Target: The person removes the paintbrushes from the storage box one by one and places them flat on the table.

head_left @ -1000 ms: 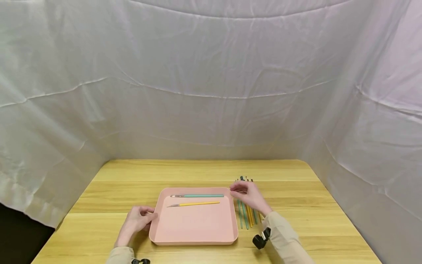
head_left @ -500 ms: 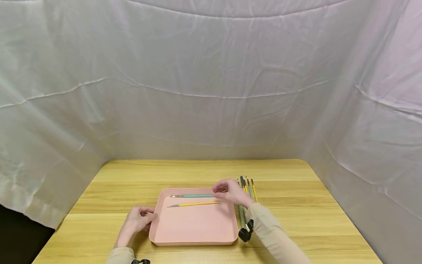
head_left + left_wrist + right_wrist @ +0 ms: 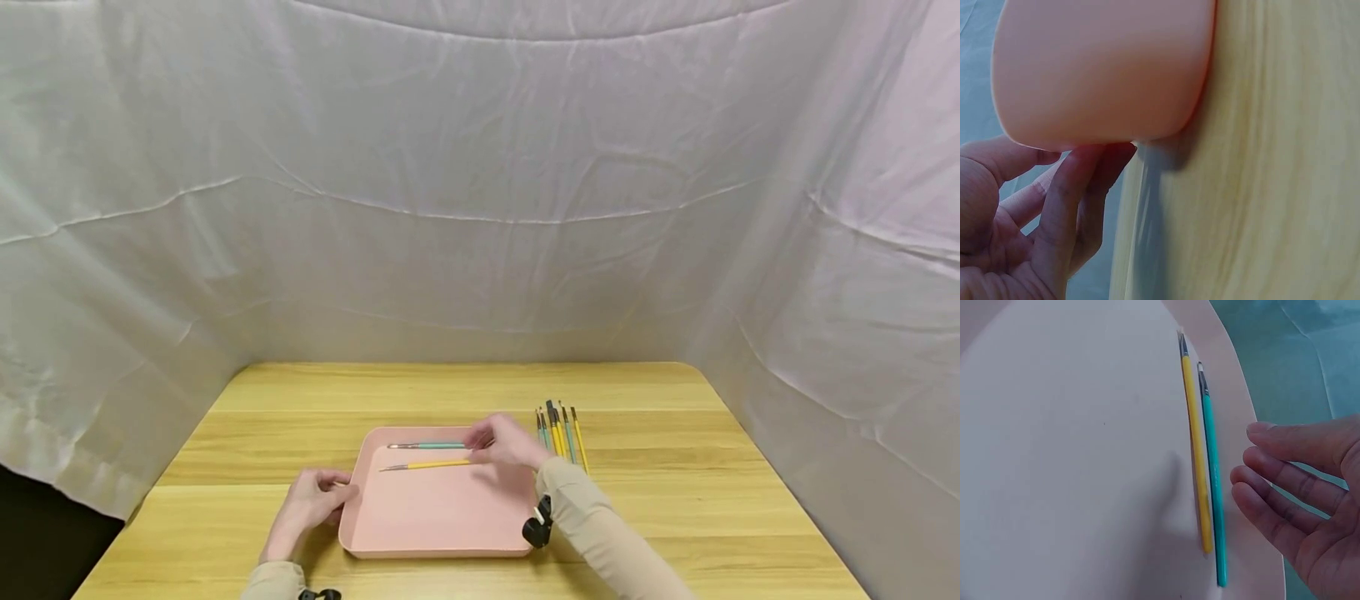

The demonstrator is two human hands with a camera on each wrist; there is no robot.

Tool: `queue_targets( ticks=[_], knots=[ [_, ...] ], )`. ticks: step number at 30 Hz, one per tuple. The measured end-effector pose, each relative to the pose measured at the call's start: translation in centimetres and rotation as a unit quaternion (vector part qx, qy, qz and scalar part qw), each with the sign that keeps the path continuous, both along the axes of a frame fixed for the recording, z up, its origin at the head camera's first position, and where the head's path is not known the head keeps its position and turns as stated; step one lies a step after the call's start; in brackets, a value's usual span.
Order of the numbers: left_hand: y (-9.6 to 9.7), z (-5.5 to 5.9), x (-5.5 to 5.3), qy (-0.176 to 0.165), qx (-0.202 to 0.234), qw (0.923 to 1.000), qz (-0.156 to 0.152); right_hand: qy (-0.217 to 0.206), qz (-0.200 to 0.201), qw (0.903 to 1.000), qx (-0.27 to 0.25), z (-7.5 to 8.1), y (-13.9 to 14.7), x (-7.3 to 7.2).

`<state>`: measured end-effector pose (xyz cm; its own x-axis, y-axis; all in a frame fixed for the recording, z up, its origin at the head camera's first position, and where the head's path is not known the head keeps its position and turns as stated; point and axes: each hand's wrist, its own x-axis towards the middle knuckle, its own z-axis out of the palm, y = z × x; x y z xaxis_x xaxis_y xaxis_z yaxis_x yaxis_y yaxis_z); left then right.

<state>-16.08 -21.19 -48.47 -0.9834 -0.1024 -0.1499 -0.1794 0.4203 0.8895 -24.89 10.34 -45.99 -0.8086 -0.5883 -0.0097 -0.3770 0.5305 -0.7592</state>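
Note:
A pink tray (image 3: 442,521) lies before me with a teal paintbrush (image 3: 1213,481) and a yellow paintbrush (image 3: 1196,444) side by side in its far part. My left hand (image 3: 307,504) holds the tray's left rim; in the left wrist view its fingertips (image 3: 1085,156) meet the tray's edge. My right hand (image 3: 506,442) hovers over the tray's far right part, above the brushes' handle ends. Seen from the right wrist, its fingers are extended and slightly bent, beside the teal brush, with nothing between them and the thumb.
Just right of the tray, several more paintbrushes (image 3: 558,429) with teal and yellow handles lie on the wooden table (image 3: 675,500), bristles pointing away from me. My right forearm covers their near ends. A pale curtain (image 3: 480,250) surrounds the table's back and sides.
My right hand has moved left from above the loose brushes to over the tray, its forearm following. The left hand, the tray and both brushes in it stay where they were.

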Motion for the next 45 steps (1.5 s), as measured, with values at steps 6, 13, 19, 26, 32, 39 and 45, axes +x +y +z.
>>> queue_targets(
  ticks=[6, 13, 19, 26, 32, 39, 45],
  knots=[
    [0.0, -0.1, 0.0, 0.000, 0.004, 1.0000, 0.000, -0.005, -0.011, 0.9999, 0.005, -0.4, -0.9, -0.2],
    [-0.1, -0.3, -0.1, 0.002, 0.004, 1.0000, -0.003, -0.006, -0.004, 0.9998, 0.019, -0.8, -1.5, -0.4],
    [-0.1, -0.3, -0.2, 0.001, 0.009, 0.9999, -0.005, -0.018, -0.002, 0.9996, 0.021, -1.1, -1.7, -0.5],
    [-0.1, -0.3, -0.2, 0.002, 0.006, 1.0000, -0.006, -0.016, -0.014, 0.9995, 0.024, -1.5, -1.9, -0.4],
    [-0.2, -0.3, -0.1, 0.002, 0.004, 1.0000, -0.005, 0.004, -0.028, 0.9988, 0.039, -1.8, -2.2, -0.4],
    [-0.1, -0.2, -0.1, 0.003, 0.005, 1.0000, -0.004, 0.027, -0.044, 0.9968, 0.060, -1.9, -2.3, -0.4],
    [-0.1, -0.2, 0.0, 0.004, 0.011, 0.9999, -0.004, 0.035, -0.048, 0.9962, 0.064, -2.1, -2.5, -0.3]
  ],
)
